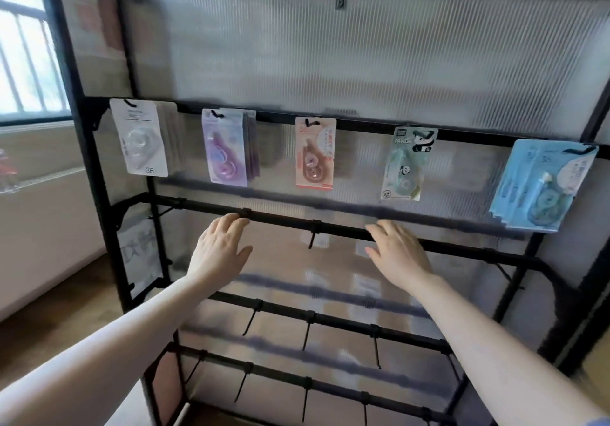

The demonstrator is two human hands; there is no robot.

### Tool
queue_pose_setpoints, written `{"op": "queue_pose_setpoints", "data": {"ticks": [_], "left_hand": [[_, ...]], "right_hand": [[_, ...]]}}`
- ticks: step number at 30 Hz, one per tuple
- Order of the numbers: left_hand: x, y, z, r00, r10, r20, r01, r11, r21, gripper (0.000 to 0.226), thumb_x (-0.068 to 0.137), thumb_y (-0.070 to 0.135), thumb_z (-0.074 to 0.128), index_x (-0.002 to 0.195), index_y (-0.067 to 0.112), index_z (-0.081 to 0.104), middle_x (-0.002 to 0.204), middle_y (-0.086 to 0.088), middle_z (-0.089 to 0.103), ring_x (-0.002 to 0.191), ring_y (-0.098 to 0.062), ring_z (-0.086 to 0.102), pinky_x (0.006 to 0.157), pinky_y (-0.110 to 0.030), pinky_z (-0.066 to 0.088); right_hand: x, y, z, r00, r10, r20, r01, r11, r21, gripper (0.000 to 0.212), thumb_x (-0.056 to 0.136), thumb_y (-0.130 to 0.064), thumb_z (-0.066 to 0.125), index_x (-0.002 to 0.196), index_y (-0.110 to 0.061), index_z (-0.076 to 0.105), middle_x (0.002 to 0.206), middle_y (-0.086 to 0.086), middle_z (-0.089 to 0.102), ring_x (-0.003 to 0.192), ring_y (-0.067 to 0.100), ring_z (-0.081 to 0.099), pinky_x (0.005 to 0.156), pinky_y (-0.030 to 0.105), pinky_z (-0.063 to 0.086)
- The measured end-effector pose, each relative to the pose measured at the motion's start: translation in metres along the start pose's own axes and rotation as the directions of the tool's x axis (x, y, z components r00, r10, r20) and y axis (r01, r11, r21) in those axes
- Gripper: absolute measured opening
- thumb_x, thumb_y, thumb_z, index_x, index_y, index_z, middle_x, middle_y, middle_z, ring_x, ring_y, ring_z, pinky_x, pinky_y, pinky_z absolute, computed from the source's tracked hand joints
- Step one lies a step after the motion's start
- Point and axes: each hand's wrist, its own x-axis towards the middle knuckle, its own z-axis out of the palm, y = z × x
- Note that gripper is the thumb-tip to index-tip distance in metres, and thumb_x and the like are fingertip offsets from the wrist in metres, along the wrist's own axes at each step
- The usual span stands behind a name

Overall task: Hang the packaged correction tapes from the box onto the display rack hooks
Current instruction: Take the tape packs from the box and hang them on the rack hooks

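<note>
Just above both hands, five sets of packaged correction tapes [313, 153] hang on the display rack [330, 227]. The left hand [219, 247] and right hand [399, 254] reach for its second bar, fingers relaxed, holding nothing.

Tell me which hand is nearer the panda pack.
Right. The right hand is just below the panda pack, slightly left; the left hand is far left, under the purple pack.

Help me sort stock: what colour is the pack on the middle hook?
Peach-orange pack, seen in the head view.
</note>
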Motion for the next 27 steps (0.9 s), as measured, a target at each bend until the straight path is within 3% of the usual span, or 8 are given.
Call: {"op": "queue_pose_setpoints", "data": {"ticks": [9, 18, 23, 27], "left_hand": [[-0.024, -0.106, 0.012, 0.996, -0.051, 0.071, 0.053, 0.998, -0.030, 0.049, 0.086, 0.022, 0.059, 0.133, 0.012, 0.046, 0.139, -0.007, 0.042, 0.130, -0.026, 0.033, 0.105, -0.040, 0.030], [-0.075, -0.165, 0.084, 0.967, -0.069, 0.243, 0.089, 0.994, -0.071, 0.046, 0.081, 0.014, 0.062, 0.125, 0.005, 0.052, 0.131, -0.014, 0.049, 0.122, -0.035, 0.042, 0.097, -0.045, 0.037], [-0.137, -0.177, 0.150, 0.912, -0.124, 0.391, 0.157, 0.986, -0.053, 0.044, 0.082, 0.022, 0.054, 0.124, 0.008, 0.052, 0.130, -0.011, 0.049, 0.122, -0.033, 0.042, 0.099, -0.044, 0.037], [-0.199, -0.197, 0.209, 0.830, -0.135, 0.540, 0.187, 0.982, -0.041, 0.054, 0.077, 0.035, 0.043, 0.118, 0.002, 0.056, 0.122, -0.018, 0.054, 0.112, -0.039, 0.050, 0.093, -0.046, 0.044]], "right_hand": [[0.007, -0.111, 0.067, 0.992, 0.044, 0.115, -0.048, 0.998, 0.027, 0.046, 0.097, -0.032, 0.045, 0.140, -0.020, 0.036, 0.142, 0.003, 0.040, 0.128, 0.022, 0.040, 0.104, 0.033, 0.034], [-0.020, -0.163, 0.158, 0.962, 0.035, 0.272, -0.061, 0.994, 0.086, 0.043, 0.096, -0.030, 0.047, 0.136, -0.016, 0.041, 0.137, 0.006, 0.044, 0.124, 0.025, 0.044, 0.102, 0.035, 0.036], [-0.068, -0.173, 0.235, 0.902, 0.041, 0.431, -0.105, 0.987, 0.125, 0.042, 0.097, -0.030, 0.044, 0.136, -0.018, 0.040, 0.139, 0.006, 0.042, 0.126, 0.025, 0.042, 0.103, 0.035, 0.034], [-0.118, -0.179, 0.305, 0.810, 0.044, 0.584, -0.144, 0.982, 0.126, 0.043, 0.098, -0.030, 0.042, 0.139, -0.019, 0.037, 0.144, 0.004, 0.037, 0.131, 0.023, 0.036, 0.107, 0.033, 0.029]]}}
